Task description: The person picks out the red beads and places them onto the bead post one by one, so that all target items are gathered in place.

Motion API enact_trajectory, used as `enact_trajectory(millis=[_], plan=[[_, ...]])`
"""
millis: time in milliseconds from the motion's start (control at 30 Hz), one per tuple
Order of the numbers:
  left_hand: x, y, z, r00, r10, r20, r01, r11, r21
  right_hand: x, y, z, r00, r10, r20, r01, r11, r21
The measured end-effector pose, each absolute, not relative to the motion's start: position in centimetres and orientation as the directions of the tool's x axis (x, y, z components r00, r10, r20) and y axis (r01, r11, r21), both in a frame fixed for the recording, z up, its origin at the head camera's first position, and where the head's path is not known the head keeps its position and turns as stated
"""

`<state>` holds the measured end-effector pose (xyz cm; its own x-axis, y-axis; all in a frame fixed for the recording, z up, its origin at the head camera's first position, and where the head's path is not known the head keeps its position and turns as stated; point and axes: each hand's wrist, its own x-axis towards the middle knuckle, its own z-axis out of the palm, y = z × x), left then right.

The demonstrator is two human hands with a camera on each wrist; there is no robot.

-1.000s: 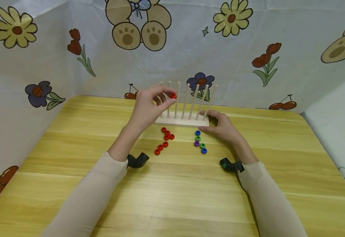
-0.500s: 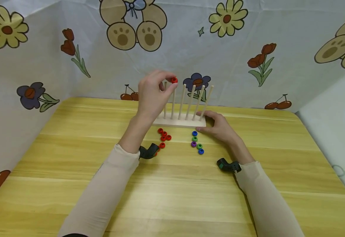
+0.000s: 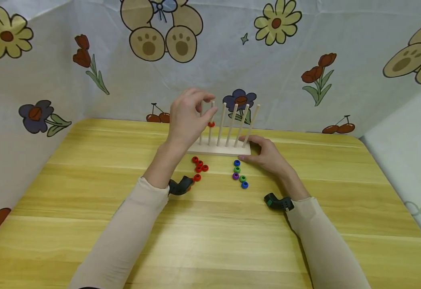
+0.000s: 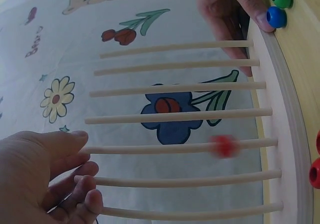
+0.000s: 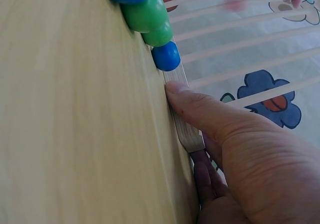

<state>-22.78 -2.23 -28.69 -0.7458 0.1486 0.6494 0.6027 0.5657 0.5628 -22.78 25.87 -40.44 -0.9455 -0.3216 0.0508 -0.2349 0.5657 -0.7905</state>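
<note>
A wooden peg rack [image 3: 217, 149] with a row of upright pegs stands toward the back of the table. One red bead [image 3: 211, 124] is partway down a peg, blurred in the left wrist view as if sliding. At the top of that peg, my left hand [image 3: 188, 118] has its thumb and fingers parted, with nothing between them. The left wrist view shows the thumb [image 4: 70, 141] close to the peg's tip. My right hand [image 3: 269, 154] grips the right end of the rack's base, thumb [image 5: 192, 101] in front and fingers behind.
Several red beads [image 3: 198, 169] lie in front of the rack's left part, some hidden by the left wrist camera [image 3: 180, 186]. To the right lie blue beads [image 3: 244, 185], green beads [image 3: 237, 169] and a purple bead [image 3: 235, 176]. A printed cloth [image 3: 224, 68] hangs behind.
My left hand rose to the peg's top with the red bead, then let it go. The bead has dropped partway down the peg. My right hand has kept its grip on the rack.
</note>
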Motion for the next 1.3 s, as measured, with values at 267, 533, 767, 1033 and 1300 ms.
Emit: enact_trajectory(millis=[267,533,767,1033,1300], plan=[[-22.8,-3.4,-29.2,-0.596,0.13,0.793,0.742,0.468,0.48,-22.8,25.7,-40.4,-0.946,-0.32,0.054,-0.238,0.57,-0.787],[-22.6,-4.9,-30.5,-0.512,0.182,0.84,0.815,0.411,0.408,-22.8,25.6,-40.3,-0.946,-0.321,0.053,-0.236,0.565,-0.791],[-22.3,-6.7,-33.6,-0.616,0.246,0.748,0.765,0.411,0.495,-22.9,25.7,-40.2,-0.949,-0.311,0.053,-0.232,0.577,-0.783],[-21.8,-8.1,-36.9,-0.756,0.261,0.601,0.649,0.421,0.633,-23.0,25.9,-40.1,-0.949,-0.311,0.05,-0.235,0.592,-0.771],[-21.8,-8.8,-38.6,-0.852,0.329,0.407,0.52,0.454,0.723,-22.9,25.8,-40.3,-0.951,-0.307,0.041,-0.226,0.597,-0.77]])
